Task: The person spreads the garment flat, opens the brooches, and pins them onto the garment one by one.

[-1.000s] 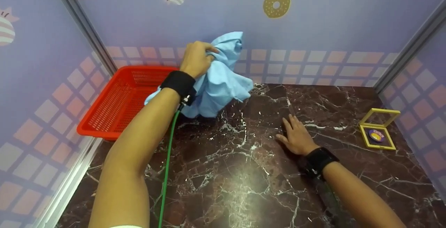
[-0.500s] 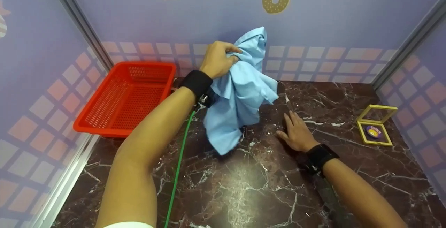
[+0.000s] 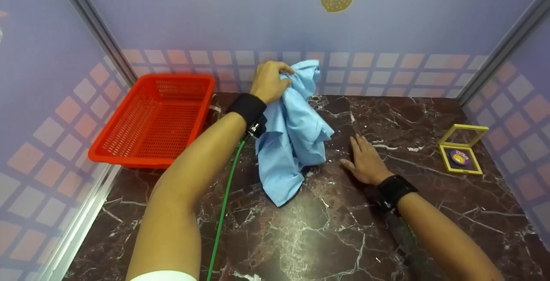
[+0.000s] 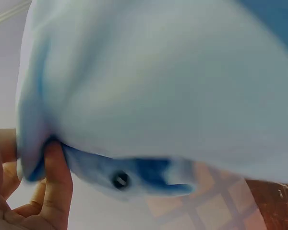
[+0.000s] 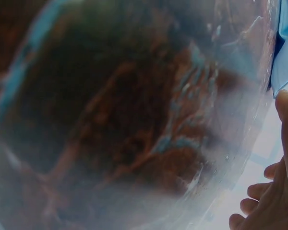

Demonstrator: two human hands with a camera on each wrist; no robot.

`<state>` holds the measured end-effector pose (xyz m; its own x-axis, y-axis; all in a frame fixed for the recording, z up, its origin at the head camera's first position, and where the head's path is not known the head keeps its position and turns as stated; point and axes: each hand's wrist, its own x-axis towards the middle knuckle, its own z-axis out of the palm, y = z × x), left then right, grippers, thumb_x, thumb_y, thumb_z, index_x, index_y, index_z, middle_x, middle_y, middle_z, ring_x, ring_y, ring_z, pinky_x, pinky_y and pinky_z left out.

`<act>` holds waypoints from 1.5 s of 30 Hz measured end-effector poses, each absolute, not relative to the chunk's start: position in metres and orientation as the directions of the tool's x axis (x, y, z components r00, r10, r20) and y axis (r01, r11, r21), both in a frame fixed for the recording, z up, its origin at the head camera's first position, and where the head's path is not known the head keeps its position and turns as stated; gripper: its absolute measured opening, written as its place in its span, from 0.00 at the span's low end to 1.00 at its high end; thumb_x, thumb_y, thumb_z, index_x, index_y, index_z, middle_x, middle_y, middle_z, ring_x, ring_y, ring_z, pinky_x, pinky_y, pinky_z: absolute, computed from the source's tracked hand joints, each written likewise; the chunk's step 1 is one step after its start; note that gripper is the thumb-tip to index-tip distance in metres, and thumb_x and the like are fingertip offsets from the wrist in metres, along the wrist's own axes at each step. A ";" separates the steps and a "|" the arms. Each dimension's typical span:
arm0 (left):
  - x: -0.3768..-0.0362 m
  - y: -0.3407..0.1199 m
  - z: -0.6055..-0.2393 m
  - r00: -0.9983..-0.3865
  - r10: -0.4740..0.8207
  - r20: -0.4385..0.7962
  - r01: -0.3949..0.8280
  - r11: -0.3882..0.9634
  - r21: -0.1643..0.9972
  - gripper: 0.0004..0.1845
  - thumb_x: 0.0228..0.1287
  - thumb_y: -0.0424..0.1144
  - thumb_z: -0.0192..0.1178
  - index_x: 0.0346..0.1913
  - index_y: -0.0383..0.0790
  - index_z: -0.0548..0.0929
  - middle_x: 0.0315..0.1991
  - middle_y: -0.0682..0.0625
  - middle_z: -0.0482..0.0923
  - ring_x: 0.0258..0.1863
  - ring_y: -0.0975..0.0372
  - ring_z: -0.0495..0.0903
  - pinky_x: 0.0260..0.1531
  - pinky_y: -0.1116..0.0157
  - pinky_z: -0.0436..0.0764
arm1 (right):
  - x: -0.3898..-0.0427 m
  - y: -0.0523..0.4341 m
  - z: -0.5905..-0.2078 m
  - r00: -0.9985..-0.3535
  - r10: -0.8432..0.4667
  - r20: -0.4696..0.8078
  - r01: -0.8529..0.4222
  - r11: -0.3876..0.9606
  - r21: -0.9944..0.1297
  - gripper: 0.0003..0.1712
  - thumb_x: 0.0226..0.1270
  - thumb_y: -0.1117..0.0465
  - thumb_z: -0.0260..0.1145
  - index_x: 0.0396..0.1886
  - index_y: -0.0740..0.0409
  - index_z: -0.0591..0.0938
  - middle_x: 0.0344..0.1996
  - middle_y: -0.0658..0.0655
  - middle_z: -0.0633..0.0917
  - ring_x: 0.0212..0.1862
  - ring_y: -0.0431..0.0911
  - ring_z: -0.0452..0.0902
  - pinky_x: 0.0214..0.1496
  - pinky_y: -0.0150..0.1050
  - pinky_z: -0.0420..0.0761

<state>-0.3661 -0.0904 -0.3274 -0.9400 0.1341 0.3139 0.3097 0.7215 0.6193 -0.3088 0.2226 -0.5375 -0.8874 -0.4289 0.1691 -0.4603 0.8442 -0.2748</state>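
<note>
My left hand pinches a crumpled light blue garment near its top, close to the back wall. The cloth hangs in folds over the middle of the table, its lower corner low by the tabletop; whether it touches I cannot tell. A dark round button shows on the fabric in the left wrist view, where the blurred cloth fills most of the picture. To the right of the garment, my right hand rests on the table with its fingers straight and holds nothing. In the right wrist view the garment's edge appears beyond the thumb.
A red perforated plastic basket stands at the back left. At the right lies a small yellow-framed case with its lid raised and a purple round badge inside. Dark marbled tabletop meets patterned walls. A green cable trails from my left wristband.
My left hand has carried the garment right, away from the basket, then lowered it a little toward the table. The garment has swung out longer. My right hand has stayed in place.
</note>
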 end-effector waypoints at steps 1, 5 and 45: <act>-0.366 -0.093 -0.330 -0.943 0.125 0.308 0.299 0.723 0.623 0.11 0.67 0.33 0.65 0.51 0.41 0.89 0.50 0.48 0.86 0.54 0.57 0.81 0.54 0.64 0.77 | -0.308 0.223 -0.537 -0.889 -0.427 0.166 -0.458 0.844 -0.277 0.46 0.74 0.48 0.61 0.73 0.80 0.57 0.71 0.81 0.58 0.73 0.74 0.51 0.74 0.63 0.54; -0.365 -0.102 -0.338 -0.951 0.113 0.286 0.278 0.713 0.643 0.12 0.69 0.32 0.62 0.53 0.39 0.88 0.51 0.45 0.85 0.51 0.56 0.82 0.53 0.62 0.78 | -0.308 0.223 -0.538 -0.892 -0.424 0.156 -0.452 0.848 -0.278 0.46 0.74 0.48 0.61 0.73 0.80 0.57 0.72 0.81 0.58 0.74 0.73 0.51 0.74 0.63 0.53; -0.293 -0.136 -0.480 -0.985 0.149 -0.090 0.080 0.846 0.528 0.61 0.53 0.38 0.66 0.79 0.33 0.31 0.75 0.26 0.51 0.73 0.35 0.55 0.70 0.43 0.58 | -0.325 0.163 -0.523 -0.835 -0.450 0.315 -0.534 0.800 -0.273 0.33 0.59 0.68 0.71 0.66 0.67 0.75 0.64 0.70 0.77 0.63 0.64 0.74 0.64 0.58 0.72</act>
